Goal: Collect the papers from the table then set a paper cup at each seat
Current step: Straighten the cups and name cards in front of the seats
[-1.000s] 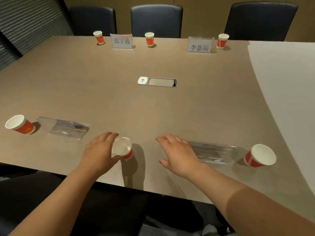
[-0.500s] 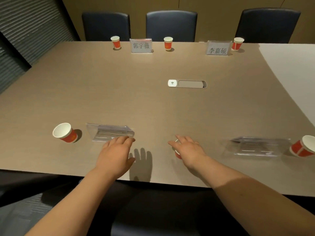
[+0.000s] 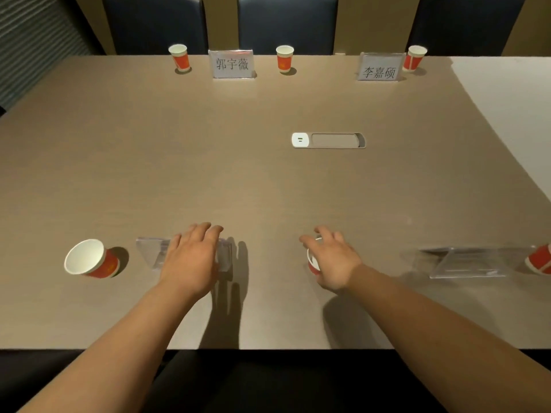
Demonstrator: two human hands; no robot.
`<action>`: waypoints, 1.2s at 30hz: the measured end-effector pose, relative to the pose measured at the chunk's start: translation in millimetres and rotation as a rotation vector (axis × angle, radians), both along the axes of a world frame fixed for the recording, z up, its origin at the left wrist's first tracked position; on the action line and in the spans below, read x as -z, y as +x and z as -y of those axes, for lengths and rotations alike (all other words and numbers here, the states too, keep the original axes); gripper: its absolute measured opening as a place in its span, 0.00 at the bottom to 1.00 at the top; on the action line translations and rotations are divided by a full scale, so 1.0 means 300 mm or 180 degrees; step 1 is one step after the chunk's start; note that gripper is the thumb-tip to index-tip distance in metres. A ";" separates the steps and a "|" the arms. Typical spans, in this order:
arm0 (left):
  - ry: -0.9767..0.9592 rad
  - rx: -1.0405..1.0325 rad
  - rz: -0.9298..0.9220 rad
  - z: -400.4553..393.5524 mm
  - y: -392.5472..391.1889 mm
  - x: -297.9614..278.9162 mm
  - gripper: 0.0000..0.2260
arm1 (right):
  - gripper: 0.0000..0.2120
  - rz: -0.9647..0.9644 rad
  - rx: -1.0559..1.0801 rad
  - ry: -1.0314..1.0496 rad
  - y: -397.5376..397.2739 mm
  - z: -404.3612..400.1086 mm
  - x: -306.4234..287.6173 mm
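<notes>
My right hand (image 3: 335, 260) grips a red paper cup (image 3: 312, 262) from above, near the table's front edge at the middle; the hand hides most of the cup. My left hand (image 3: 193, 257) lies with straight fingers over a clear name-card stand (image 3: 152, 254). Another red cup (image 3: 89, 259) stands to the left of that stand. A further cup (image 3: 540, 260) shows at the right edge of the view. On the far side stand three cups: a left cup (image 3: 179, 58), a middle cup (image 3: 284, 59) and a right cup (image 3: 414, 58). No papers are visible.
Two printed name cards (image 3: 232, 64) (image 3: 379, 67) stand at the far side before dark chairs (image 3: 287, 22). A second clear stand (image 3: 468, 262) sits at the near right. A socket panel (image 3: 328, 140) is set into the brown table (image 3: 179, 162).
The cup passed from my left hand to my right hand. My left hand moved forward onto the clear stand. My view shifted left along the table.
</notes>
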State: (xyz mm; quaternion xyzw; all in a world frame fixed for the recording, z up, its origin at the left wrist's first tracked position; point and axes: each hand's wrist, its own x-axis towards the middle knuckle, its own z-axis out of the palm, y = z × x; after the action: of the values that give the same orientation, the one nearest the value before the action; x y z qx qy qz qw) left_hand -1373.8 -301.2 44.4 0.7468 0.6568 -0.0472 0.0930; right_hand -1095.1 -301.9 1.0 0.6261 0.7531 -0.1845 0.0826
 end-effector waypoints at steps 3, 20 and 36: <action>-0.0142 -0.0026 -0.0082 -0.078 -0.004 0.030 0.33 | 0.26 -0.0098 0.0011 -0.0103 -0.010 -0.028 0.015; -0.0429 0.0493 -0.0307 -0.152 -0.109 0.142 0.26 | 0.47 0.0318 -0.0260 0.0276 -0.205 -0.083 -0.100; -0.0948 -0.0419 0.0143 -0.140 -0.874 0.072 0.47 | 0.21 0.0509 0.0199 -0.0036 -1.015 -0.163 -0.001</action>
State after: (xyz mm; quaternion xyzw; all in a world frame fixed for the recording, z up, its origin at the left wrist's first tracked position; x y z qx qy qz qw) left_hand -1635.8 -259.1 22.9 0.6810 0.6878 -0.1212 0.2202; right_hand -1399.7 -252.9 1.2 0.6615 0.7232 -0.1406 0.1402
